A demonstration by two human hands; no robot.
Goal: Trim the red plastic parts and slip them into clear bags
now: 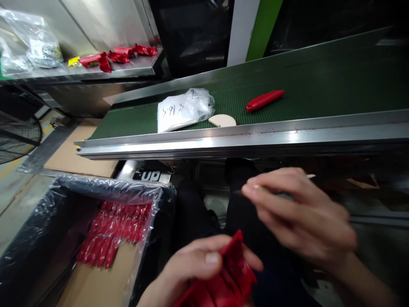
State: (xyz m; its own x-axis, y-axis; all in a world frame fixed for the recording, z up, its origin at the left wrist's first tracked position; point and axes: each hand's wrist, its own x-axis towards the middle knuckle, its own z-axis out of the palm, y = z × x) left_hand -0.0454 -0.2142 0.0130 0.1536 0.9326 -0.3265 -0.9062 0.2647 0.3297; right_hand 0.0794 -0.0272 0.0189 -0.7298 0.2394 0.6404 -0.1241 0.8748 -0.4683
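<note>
While the left hand (191, 266) grips a red piece (230, 279), right hand (300, 213) pinching blurred object (257, 187), green conveyor (306, 91) beyond, steel counter (131, 70) behind.

Black fan (19, 134) near brown cardboard (68, 158)

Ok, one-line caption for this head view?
Left hand grips a red piece, right hand blurred beside it, before a green conveyor belt.

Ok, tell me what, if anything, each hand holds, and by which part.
The left hand grips a red piece near its pointed end. The right hand seems to pinch something slim, too blurred to name.
</note>
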